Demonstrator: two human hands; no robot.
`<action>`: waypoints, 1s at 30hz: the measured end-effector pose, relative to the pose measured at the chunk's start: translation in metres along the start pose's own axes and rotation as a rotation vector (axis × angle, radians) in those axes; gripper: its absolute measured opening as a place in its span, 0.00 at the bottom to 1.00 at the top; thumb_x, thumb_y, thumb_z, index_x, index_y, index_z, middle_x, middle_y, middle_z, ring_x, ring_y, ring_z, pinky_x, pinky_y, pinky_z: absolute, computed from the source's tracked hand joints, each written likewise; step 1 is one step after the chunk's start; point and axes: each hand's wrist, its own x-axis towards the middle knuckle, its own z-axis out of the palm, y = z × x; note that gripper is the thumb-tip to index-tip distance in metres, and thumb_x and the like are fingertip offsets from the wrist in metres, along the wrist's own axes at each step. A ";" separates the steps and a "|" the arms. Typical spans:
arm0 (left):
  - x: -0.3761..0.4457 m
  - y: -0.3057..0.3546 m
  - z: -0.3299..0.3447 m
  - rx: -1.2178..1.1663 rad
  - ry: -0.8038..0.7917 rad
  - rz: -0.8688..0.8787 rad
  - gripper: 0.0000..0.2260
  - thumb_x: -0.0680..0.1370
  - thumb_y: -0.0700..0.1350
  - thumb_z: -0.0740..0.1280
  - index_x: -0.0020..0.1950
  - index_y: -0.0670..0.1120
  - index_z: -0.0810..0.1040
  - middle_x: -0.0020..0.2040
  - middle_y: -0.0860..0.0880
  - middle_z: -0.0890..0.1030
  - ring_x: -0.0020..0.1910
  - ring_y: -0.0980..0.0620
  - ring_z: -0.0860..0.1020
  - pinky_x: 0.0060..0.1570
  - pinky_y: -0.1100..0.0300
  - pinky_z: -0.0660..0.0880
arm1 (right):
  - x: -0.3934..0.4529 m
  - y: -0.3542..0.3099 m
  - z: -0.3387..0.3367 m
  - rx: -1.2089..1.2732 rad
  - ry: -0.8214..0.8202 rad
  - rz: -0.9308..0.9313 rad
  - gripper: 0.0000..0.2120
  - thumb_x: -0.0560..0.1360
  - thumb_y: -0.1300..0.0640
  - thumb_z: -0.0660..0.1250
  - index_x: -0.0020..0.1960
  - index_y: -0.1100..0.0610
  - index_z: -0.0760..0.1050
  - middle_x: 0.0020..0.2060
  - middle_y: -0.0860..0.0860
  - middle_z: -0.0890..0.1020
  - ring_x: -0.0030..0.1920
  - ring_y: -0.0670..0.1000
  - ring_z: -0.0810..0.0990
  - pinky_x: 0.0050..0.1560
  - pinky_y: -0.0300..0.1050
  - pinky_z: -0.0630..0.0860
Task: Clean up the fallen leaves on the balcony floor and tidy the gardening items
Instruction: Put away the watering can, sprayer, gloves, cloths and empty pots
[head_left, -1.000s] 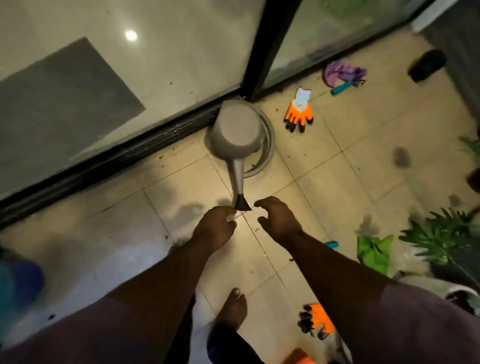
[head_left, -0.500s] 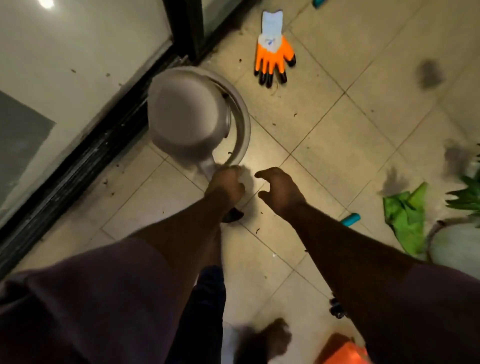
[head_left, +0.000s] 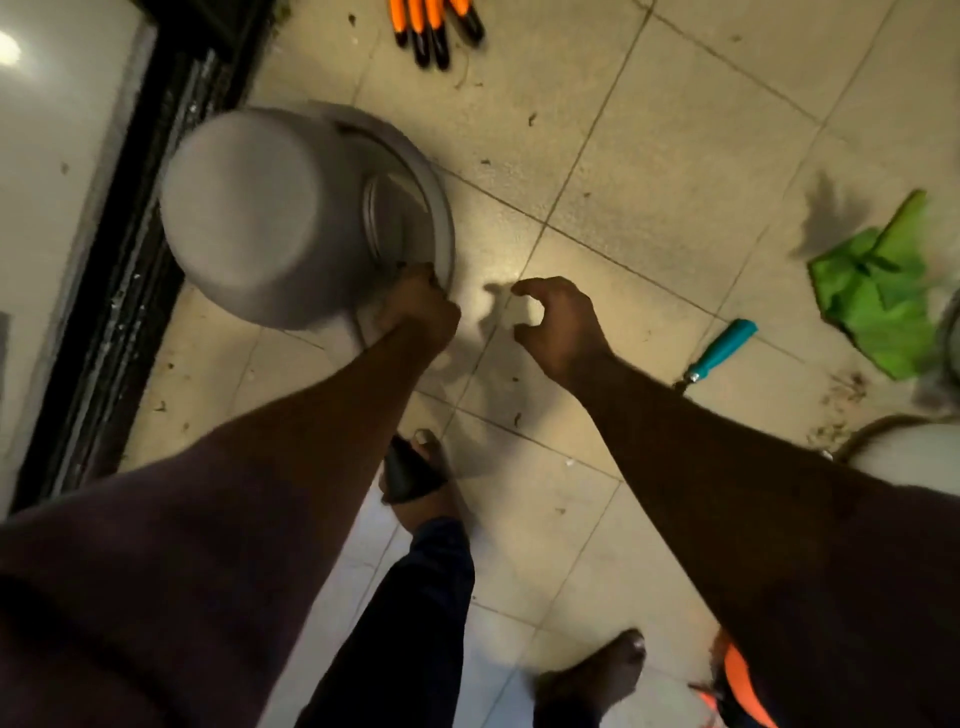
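A grey watering can (head_left: 249, 218) lies on its side on the tiled balcony floor beside the black door track. My left hand (head_left: 418, 312) grips its curved handle near the base of the spout. The spout's black tip (head_left: 408, 475) shows below my left forearm, over my foot. My right hand (head_left: 561, 325) hovers just right of the can with fingers loosely curled, holding nothing. Small dry leaf bits (head_left: 517, 418) are scattered over the tiles.
An orange glove (head_left: 436, 26) with black fingertips lies at the top edge. A teal-handled tool (head_left: 719, 351) and a crumpled green cloth (head_left: 883, 301) lie to the right. A white pot (head_left: 904, 452) sits at the right edge. Another orange item (head_left: 743, 680) is at bottom right.
My left hand went from the spout tip up to the can's handle and closed on it. The view dropped closer over the can. My right hand stayed empty beside it.
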 end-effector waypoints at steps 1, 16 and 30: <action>-0.017 0.000 -0.005 0.052 -0.020 -0.008 0.16 0.77 0.42 0.64 0.65 0.44 0.73 0.63 0.41 0.76 0.63 0.40 0.73 0.63 0.48 0.71 | -0.009 0.003 -0.006 0.021 0.020 0.027 0.21 0.71 0.64 0.70 0.63 0.56 0.75 0.61 0.55 0.76 0.63 0.53 0.73 0.56 0.29 0.60; -0.241 0.048 -0.010 0.527 0.155 0.274 0.09 0.76 0.40 0.57 0.55 0.49 0.70 0.45 0.42 0.78 0.43 0.39 0.77 0.40 0.51 0.71 | -0.220 0.105 -0.092 0.233 0.382 0.318 0.13 0.74 0.62 0.67 0.59 0.61 0.78 0.55 0.58 0.81 0.56 0.57 0.78 0.59 0.45 0.71; -0.395 0.050 0.199 -0.304 -0.127 0.406 0.22 0.73 0.27 0.62 0.43 0.56 0.75 0.46 0.49 0.80 0.34 0.50 0.78 0.31 0.50 0.76 | -0.461 0.275 -0.049 0.497 0.325 0.517 0.11 0.72 0.64 0.69 0.54 0.64 0.80 0.53 0.59 0.82 0.56 0.57 0.80 0.59 0.46 0.72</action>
